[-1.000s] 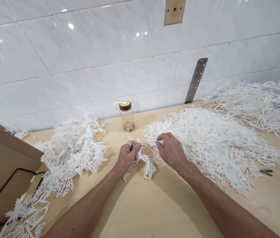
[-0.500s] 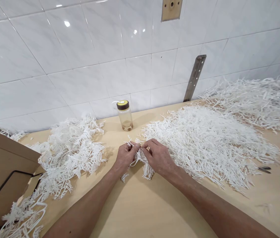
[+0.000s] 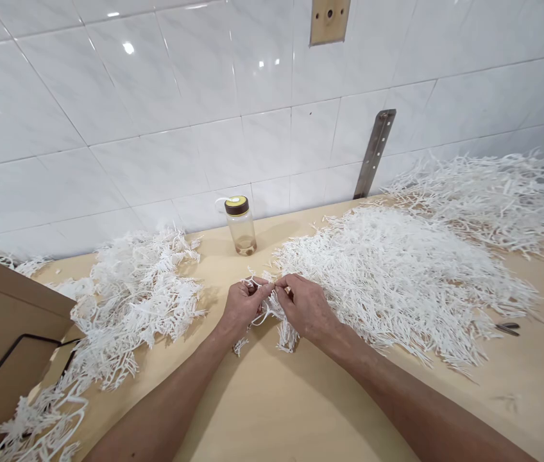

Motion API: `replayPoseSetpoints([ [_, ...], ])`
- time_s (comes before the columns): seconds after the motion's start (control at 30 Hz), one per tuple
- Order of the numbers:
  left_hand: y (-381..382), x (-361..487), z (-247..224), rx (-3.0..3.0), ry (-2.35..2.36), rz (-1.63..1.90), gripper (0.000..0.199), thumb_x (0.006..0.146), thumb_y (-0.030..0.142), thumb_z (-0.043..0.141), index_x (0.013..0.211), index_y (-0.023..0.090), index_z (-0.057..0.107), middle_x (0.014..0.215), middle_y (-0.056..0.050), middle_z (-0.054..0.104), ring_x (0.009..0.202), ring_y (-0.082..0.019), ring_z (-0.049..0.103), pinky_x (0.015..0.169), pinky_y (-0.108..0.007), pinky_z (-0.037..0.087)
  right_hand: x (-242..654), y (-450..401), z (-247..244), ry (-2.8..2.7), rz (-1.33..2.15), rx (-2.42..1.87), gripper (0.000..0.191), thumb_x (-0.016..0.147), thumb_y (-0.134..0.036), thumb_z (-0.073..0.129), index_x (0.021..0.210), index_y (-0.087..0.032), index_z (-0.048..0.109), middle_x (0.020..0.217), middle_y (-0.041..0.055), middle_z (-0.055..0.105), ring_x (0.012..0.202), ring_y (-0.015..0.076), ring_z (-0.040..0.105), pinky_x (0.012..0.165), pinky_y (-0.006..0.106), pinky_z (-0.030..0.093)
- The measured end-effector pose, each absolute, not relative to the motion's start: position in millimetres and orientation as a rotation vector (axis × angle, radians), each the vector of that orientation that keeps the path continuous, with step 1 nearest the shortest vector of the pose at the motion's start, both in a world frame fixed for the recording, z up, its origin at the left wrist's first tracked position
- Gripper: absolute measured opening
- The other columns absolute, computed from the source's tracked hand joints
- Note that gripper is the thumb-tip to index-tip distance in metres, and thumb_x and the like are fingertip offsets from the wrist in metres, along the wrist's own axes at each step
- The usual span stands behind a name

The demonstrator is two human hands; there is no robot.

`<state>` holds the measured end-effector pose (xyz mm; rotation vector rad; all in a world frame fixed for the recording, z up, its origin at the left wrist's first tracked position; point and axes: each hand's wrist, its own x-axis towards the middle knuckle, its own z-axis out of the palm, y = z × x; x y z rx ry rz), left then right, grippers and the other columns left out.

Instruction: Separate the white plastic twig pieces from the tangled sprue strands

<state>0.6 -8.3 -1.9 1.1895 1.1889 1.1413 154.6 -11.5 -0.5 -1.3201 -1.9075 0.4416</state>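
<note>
Midway across the tabletop [image 3: 262, 410], two bare hands meet over a small bundle [image 3: 287, 336] of white strands, the piece evidently unfinished. The left hand [image 3: 243, 308] has a narrow grip, pinching the bundle between thumb and fingers, with a thin loop [image 3: 263, 318] sagging below. The right hand [image 3: 308, 307] has a narrow grip too, its fingertips drawn together beside the left thumb; whether they hold a strand is too small to tell.

Toward the left edge lies a pile [image 3: 144, 279] of gathered tufts, perhaps worked pieces, trailing past a cardboard box [image 3: 17, 321]. A broad heap [image 3: 397, 276] of looser strands covers much of the right side, and a second heap [image 3: 507, 199] fills the far right corner. Judging by those amounts, much appears left to handle. A bottle [image 3: 240, 230] stands near the far edge, between pile and heap; a small dark tool [image 3: 507, 328] lies at the broad heap's right side.
</note>
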Motion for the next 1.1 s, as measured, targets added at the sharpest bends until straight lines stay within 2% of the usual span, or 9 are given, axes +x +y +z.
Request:
replayPoseSetpoints([
  [0.2, -13, 3, -3, 1.425, 1.325, 1.191, 0.031, 0.076, 0.046, 0.070, 0.075, 0.016, 0.066, 0.051, 0.006, 0.047, 0.046, -0.007, 0.036, 0.046, -0.021, 0.030, 151, -13, -3, -1.926, 0.411, -1.411, 0.008, 0.087, -0.017, 0.052, 0.081, -0.020, 0.058, 0.079, 0.0025, 0.065, 0.071, 0.0172, 0.058, 0.066, 0.028, 0.039],
  [0.4, -17, 4, -4, 1.572, 1.329, 1.318, 0.024, 0.082, 0.042, 0.064, 0.080, 0.018, 0.062, 0.055, 0.006, 0.045, 0.050, -0.008, 0.036, 0.050, -0.022, 0.030, 152, -8, 4, -1.795, 0.507, -1.547, 0.012, 0.086, -0.019, 0.050, 0.074, -0.021, 0.052, 0.067, 0.0014, 0.060, 0.060, 0.0156, 0.052, 0.057, 0.027, 0.036],
  [0.5, -16, 3, -1, 1.548, 1.304, 1.356, 0.025, 0.083, 0.042, 0.064, 0.077, 0.017, 0.060, 0.057, 0.006, 0.045, 0.051, -0.008, 0.037, 0.051, -0.021, 0.032, 171, 2, 12, -1.671, 0.404, -1.595, 0.012, 0.086, -0.018, 0.049, 0.074, -0.021, 0.050, 0.067, 0.0017, 0.059, 0.058, 0.0154, 0.051, 0.055, 0.027, 0.036],
  [0.63, -11, 1, 0, 1.391, 1.261, 1.339, 0.030, 0.083, 0.047, 0.063, 0.076, 0.018, 0.058, 0.056, 0.004, 0.054, 0.048, -0.009, 0.044, 0.049, -0.021, 0.034, 198, 13, 20, -1.557, 0.230, -1.637, 0.008, 0.084, -0.021, 0.054, 0.076, -0.020, 0.051, 0.063, -0.0014, 0.058, 0.055, 0.0146, 0.050, 0.061, 0.029, 0.036],
  [0.73, -7, 0, -3, 1.297, 1.234, 1.319, 0.034, 0.081, 0.050, 0.065, 0.077, 0.018, 0.057, 0.055, 0.003, 0.058, 0.043, -0.008, 0.043, 0.044, -0.020, 0.033, 207, 15, 21, -1.626, 0.124, -1.667, 0.006, 0.083, -0.018, 0.054, 0.077, -0.020, 0.053, 0.068, 0.0004, 0.060, 0.058, 0.0152, 0.052, 0.064, 0.029, 0.037],
  [0.83, -5, 1, -6, 1.232, 1.204, 1.290, 0.035, 0.076, 0.050, 0.069, 0.079, 0.018, 0.055, 0.055, 0.004, 0.060, 0.038, -0.005, 0.038, 0.041, -0.019, 0.029, 205, 13, 17, -1.786, 0.056, -1.672, 0.013, 0.081, -0.009, 0.050, 0.082, -0.018, 0.059, 0.086, 0.0063, 0.065, 0.064, 0.0165, 0.055, 0.062, 0.030, 0.037],
  [0.9, -5, 1, -7, 1.190, 1.173, 1.283, 0.037, 0.074, 0.050, 0.072, 0.081, 0.018, 0.054, 0.054, 0.005, 0.059, 0.036, -0.004, 0.037, 0.040, -0.018, 0.029, 197, 8, 16, -1.861, 0.094, -1.602, 0.019, 0.080, -0.006, 0.048, 0.085, -0.017, 0.062, 0.095, 0.0078, 0.067, 0.066, 0.0163, 0.056, 0.063, 0.030, 0.039],
  [0.97, -5, 1, -8, 1.163, 1.151, 1.293, 0.038, 0.072, 0.049, 0.073, 0.082, 0.019, 0.052, 0.052, 0.007, 0.055, 0.035, -0.004, 0.035, 0.040, -0.018, 0.029, 186, 0, 15, -1.884, 0.221, -1.467, 0.020, 0.081, -0.007, 0.048, 0.086, -0.018, 0.064, 0.094, 0.0060, 0.068, 0.066, 0.0152, 0.058, 0.066, 0.029, 0.043],
  [1.1, -7, 1, -7, 1.218, 1.215, 1.308, 0.035, 0.075, 0.048, 0.071, 0.082, 0.019, 0.052, 0.050, 0.009, 0.050, 0.036, -0.005, 0.036, 0.040, -0.019, 0.029, 163, -16, 12, -1.907, 0.444, -1.262, 0.011, 0.089, -0.025, 0.055, 0.096, -0.019, 0.062, 0.085, 0.0029, 0.068, 0.060, 0.0141, 0.057, 0.061, 0.028, 0.044],
])
